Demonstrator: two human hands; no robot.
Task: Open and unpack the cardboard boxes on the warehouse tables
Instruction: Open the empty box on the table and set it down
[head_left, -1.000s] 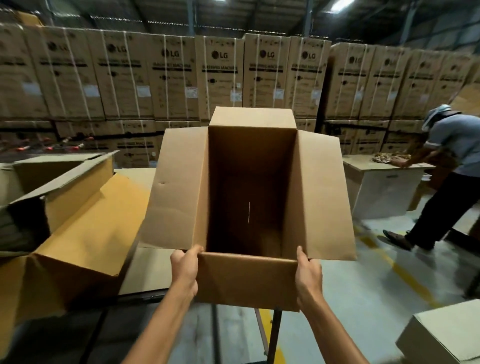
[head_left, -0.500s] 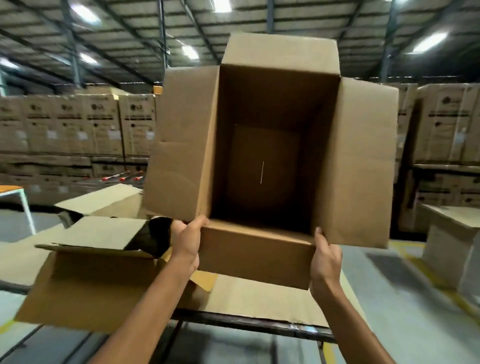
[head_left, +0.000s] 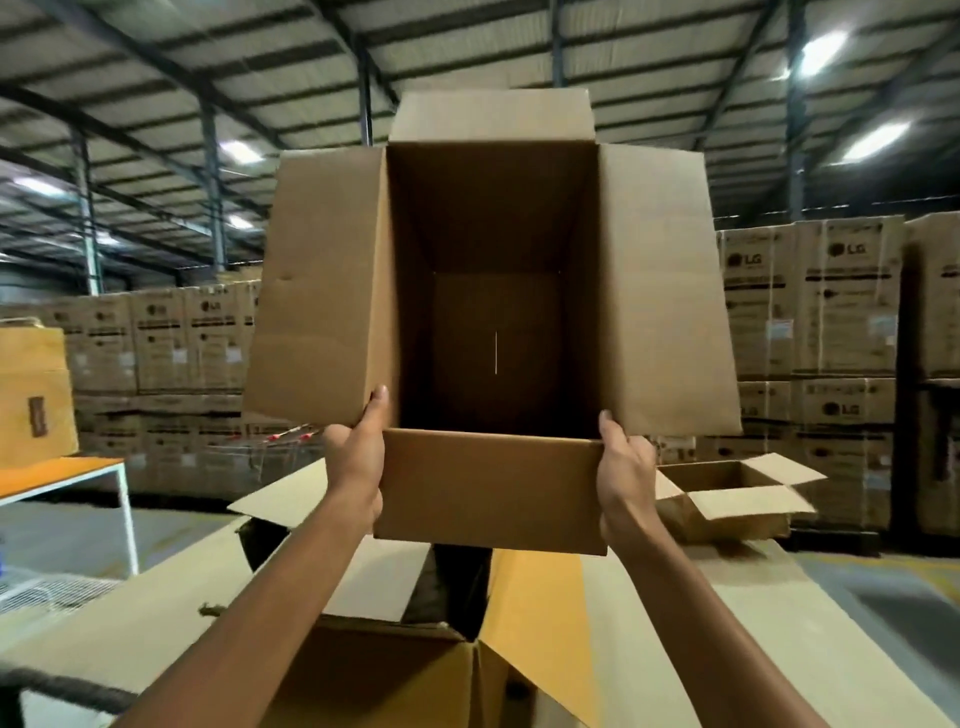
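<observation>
We hold the empty box (head_left: 491, 488) raised, mouth toward us, above the counter (head_left: 810, 639). Our left hand (head_left: 358, 457) and right hand (head_left: 626, 467) each grip a near corner. Risk: corner-only grip; box may twist, slip, hit the open box (head_left: 395, 670) below.

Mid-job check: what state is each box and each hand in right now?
held box: open, four flaps spread, empty, up in the air, mouth facing the camera.
left hand: grips the held box at its near left corner.
right hand: grips the held box at its near right corner.
lower box: open, flaps out, contents unclear.
small box: open, flaps out, inside hidden.
LG cartons: shut, stacked.
</observation>
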